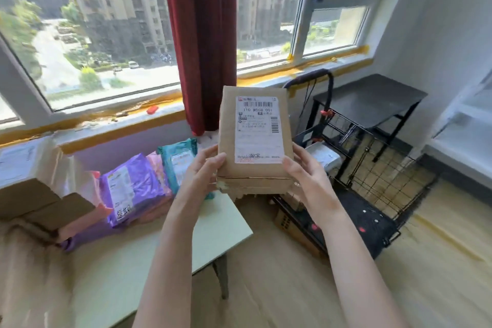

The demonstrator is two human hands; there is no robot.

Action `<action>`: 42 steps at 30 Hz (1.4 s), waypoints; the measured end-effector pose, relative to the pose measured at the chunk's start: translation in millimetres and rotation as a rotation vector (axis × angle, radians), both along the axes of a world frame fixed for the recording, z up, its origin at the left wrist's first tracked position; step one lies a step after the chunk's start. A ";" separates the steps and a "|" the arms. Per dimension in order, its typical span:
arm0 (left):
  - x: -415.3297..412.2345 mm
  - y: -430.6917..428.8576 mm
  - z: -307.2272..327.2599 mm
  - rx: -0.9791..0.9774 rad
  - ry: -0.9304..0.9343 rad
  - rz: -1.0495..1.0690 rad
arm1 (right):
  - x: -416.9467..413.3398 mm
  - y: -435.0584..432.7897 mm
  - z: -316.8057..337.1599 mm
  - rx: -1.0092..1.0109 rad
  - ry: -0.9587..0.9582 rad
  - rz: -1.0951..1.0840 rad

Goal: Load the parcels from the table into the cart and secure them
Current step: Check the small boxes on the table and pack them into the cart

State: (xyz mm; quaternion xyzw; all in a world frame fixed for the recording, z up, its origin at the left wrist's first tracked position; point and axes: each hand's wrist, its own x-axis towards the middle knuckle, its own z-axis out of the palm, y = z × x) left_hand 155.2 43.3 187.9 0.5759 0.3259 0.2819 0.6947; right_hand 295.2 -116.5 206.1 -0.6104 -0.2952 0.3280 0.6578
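The left hand (206, 169) and right hand (306, 172) hold a cardboard parcel (253, 138) upright in the air between them, with its label facing the camera. The fingers (214, 161) of both hands are clamped on its lower side edges. To the left of the fingers and lower, a purple bag (130, 189) and a teal bag (177, 165) lie on the counter (159, 261). To the right of the fingers stands the black wire cart (372, 181).

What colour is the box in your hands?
The box is brown with a white label, in the head view.
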 end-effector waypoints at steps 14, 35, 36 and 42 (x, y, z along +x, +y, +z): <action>186.7 -47.4 -65.9 -0.108 0.189 -0.283 | 158.5 -68.5 -66.1 -0.086 0.108 -0.187; 430.7 -7.2 -125.3 -0.470 0.097 -0.510 | 338.7 -28.8 -138.9 -0.218 0.612 -0.588; 442.1 -4.7 -127.7 -0.490 0.096 -0.524 | 345.8 -26.5 -141.4 -0.211 0.620 -0.607; 495.2 -3.0 -139.3 -0.491 0.142 -0.623 | 379.3 -15.5 -154.7 -0.152 0.616 -0.670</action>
